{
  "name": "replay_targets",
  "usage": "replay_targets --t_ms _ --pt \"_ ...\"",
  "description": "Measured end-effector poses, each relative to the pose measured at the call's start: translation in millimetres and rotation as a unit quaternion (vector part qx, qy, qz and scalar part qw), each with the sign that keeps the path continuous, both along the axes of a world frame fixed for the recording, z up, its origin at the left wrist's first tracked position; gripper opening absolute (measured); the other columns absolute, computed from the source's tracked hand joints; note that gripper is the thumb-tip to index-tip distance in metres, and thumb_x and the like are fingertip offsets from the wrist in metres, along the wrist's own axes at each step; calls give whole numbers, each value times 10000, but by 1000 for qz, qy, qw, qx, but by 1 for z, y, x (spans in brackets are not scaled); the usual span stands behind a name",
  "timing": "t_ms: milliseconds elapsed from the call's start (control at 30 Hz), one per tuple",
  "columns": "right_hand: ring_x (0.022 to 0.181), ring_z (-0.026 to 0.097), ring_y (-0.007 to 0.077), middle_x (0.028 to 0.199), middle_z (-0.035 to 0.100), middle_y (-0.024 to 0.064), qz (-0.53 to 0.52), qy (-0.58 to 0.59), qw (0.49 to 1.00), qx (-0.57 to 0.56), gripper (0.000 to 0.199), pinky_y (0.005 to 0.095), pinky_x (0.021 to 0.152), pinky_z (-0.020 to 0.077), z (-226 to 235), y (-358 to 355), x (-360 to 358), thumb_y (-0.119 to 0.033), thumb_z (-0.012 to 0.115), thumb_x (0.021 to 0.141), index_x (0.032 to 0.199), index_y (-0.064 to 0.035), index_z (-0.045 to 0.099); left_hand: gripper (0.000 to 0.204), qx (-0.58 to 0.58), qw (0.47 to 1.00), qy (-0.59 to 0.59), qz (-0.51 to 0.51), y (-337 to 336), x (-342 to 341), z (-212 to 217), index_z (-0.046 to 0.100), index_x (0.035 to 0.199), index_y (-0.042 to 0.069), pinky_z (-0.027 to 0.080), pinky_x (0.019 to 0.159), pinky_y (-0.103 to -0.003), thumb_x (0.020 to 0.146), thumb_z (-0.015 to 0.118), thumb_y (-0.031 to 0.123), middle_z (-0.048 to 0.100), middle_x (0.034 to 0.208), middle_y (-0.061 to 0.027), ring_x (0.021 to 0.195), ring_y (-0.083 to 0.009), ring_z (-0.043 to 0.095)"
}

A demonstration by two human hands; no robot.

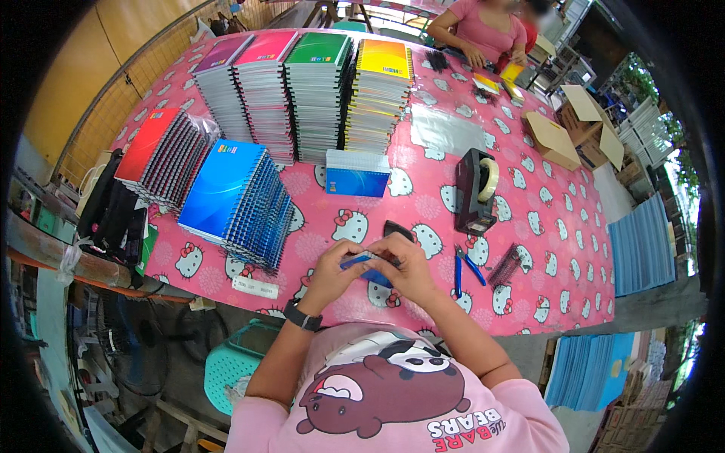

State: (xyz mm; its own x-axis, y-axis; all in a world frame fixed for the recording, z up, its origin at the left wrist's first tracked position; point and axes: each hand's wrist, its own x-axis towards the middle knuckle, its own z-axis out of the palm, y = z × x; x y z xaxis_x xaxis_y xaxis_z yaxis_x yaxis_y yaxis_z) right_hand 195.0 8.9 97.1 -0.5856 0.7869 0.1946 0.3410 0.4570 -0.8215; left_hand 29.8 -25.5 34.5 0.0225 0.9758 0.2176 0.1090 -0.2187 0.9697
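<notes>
Blue-covered piece (376,277), probably a small notebook, was at the lower centre of the frame, between the two hands; left hand (338,268) grasped it from the left, fingers bent round its edge; right hand (402,263) pinched it from the right, fingertips close to those of the left; neither hand was nearer, both being on it. Its upper blue edge ran roughly left to right; fingers covered much of it, so the full long axis could not be told.

Dark object (398,229) lay just above the right hand, kind unclear; blue-handled pliers (459,276) lay right of that hand, handles spread toward the bottom of the frame; black wire coils (506,266) sat just beyond them; a blue notebook (357,183) lay above the hands on the pink counter (555,302); blue notebook stack (223,189) stood to the left.
</notes>
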Motion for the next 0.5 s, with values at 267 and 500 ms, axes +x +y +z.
replay_targets --t_ms 267,500 --pt "674 521 164 782 505 68 -27 70 997 7 228 268 584 436 19 -10 -2 -94 723 716 893 -14 603 160 41 999 -11 34 -15 -1 31 632 859 16 448 683 -276 734 703 84 594 819 -67 758 -163 570" --pt "690 528 229 778 509 96 -23 84 990 110 250 312 603 442 26 -13 -6 -136 735 702 868 -20 588 176 60 996 -23 67 -24 1 50 651 850 19 447 676 -280 704 726 80 601 803 -67 756 -171 575"
